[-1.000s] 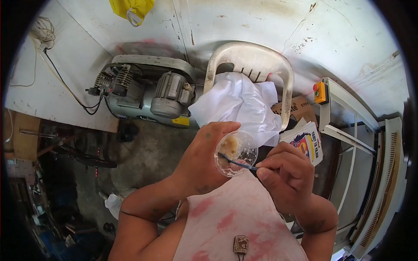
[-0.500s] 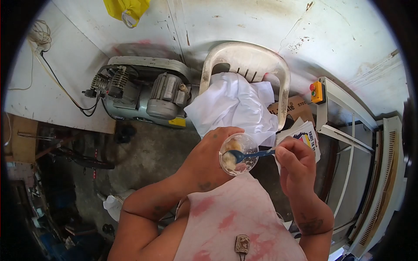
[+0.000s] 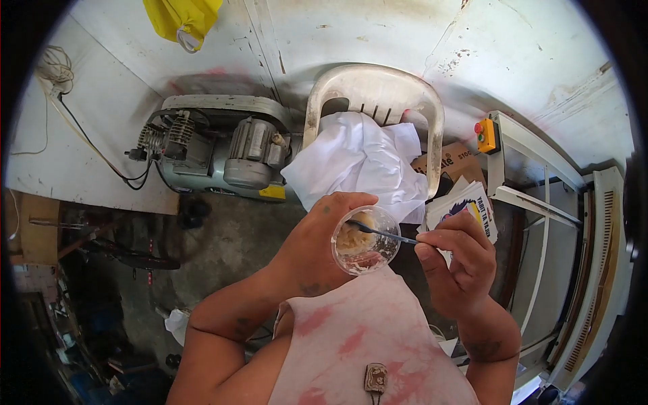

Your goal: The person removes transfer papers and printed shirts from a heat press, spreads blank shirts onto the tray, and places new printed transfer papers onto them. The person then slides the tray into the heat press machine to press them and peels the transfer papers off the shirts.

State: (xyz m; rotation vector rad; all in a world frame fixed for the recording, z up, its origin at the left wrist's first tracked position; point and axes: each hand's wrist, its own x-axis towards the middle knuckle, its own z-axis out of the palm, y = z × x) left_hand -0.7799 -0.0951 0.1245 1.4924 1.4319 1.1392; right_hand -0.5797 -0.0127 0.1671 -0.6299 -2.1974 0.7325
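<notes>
The pendant (image 3: 375, 378) lay on the person's pink-stained pale shirt (image 3: 351, 337), nearest the camera. Above the shirt, the left hand (image 3: 307, 236) was wrapped around the clear cup (image 3: 366, 264), its fingers curled against the side and mostly hidden. The right hand (image 3: 459, 260) pinched the handle of the blue spoon (image 3: 398, 237) between thumb and fingers, the other fingers folded in. The spoon's far end was inside the cup, in the pale, soft food (image 3: 352, 240) that clung to the side nearer the left hand. The cup was tipped so that its open mouth faced the camera.

Just beyond the hands, white cloth (image 3: 358, 162) was heaped on the seat of the scuffed plastic chair (image 3: 315, 111). The printed papers (image 3: 480, 202) lay beside the chair, near the right hand, with the cardboard box (image 3: 459, 162) behind them. To the left of the chair stood the air compressor (image 3: 223, 158), and to the right the metal frame (image 3: 498, 169) carried the yellow switch box (image 3: 487, 137) with a red button. Farthest off, a yellow bag (image 3: 182, 20) hung against the marked white wall (image 3: 378, 34).
</notes>
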